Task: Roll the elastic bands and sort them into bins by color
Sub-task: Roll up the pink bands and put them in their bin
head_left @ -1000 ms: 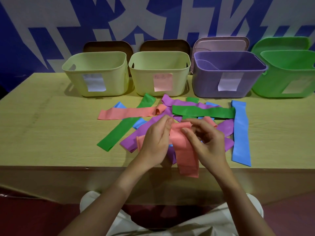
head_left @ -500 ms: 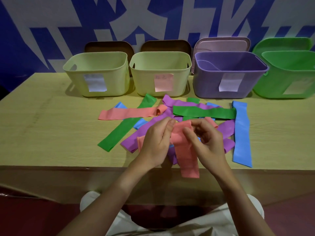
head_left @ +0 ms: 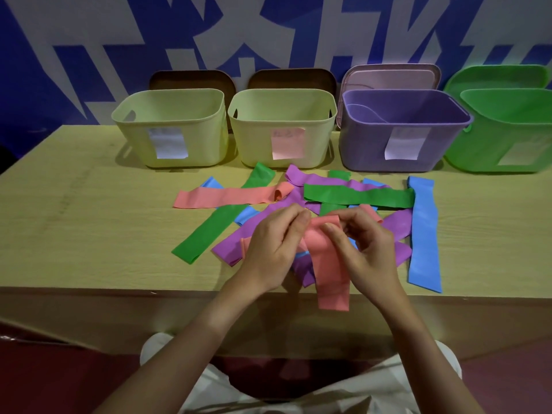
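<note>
My left hand point(head_left: 276, 246) and my right hand point(head_left: 366, 245) both pinch the top end of a pink band point(head_left: 330, 273), which is curled over between the fingertips; its loose tail hangs past the table's front edge. Under and around it lies a pile of flat bands: another pink band point(head_left: 227, 197), a green band point(head_left: 358, 197), a second green band point(head_left: 215, 227), purple bands point(head_left: 239, 243) and a long blue band point(head_left: 424, 234). At the back stand four open bins: two pale yellow bins point(head_left: 170, 130) point(head_left: 280, 127), a purple bin point(head_left: 400, 132) and a green bin point(head_left: 507, 130).
The wooden table point(head_left: 89, 219) has bare surface on the left and far right. Bin lids lean against the blue-and-white wall behind the bins: brown lids point(head_left: 191, 79), a pink lid point(head_left: 391, 77) and a green lid point(head_left: 495, 77). Paper labels are stuck on the bin fronts.
The pink band's top end has been rolled over a little more between both hands' fingertips, and its hanging tail has shortened slightly. The other bands lie as before.
</note>
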Action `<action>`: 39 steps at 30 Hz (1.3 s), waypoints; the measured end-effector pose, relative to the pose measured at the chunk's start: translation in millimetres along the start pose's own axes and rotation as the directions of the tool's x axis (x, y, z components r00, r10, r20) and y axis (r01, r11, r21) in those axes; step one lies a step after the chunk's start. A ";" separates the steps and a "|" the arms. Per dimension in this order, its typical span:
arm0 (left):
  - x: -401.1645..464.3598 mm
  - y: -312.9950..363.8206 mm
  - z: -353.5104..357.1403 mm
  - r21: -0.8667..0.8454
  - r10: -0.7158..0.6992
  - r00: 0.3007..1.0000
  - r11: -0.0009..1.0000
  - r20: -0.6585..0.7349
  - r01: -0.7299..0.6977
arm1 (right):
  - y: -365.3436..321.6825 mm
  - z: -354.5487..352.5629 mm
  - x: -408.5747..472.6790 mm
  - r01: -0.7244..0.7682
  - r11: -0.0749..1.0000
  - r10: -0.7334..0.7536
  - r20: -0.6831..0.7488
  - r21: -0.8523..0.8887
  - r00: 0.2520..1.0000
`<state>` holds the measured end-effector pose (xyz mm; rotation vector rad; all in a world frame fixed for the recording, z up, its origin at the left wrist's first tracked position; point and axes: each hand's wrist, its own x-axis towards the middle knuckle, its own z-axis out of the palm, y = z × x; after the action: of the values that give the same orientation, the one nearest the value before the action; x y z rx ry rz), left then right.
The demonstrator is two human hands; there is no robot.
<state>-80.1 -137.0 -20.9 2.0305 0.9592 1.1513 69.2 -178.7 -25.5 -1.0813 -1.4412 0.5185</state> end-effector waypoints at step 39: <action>4.5 7.7 9.7 -0.408 -0.221 0.973 0.884 0.060 0.226 | -9.7 -10.3 2.5 0.058 0.998 -0.058 0.037 0.018 0.998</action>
<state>-67.6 -139.0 -17.1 1.5434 0.8340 1.1053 76.2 -184.0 -14.1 -1.0180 -1.4936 0.5110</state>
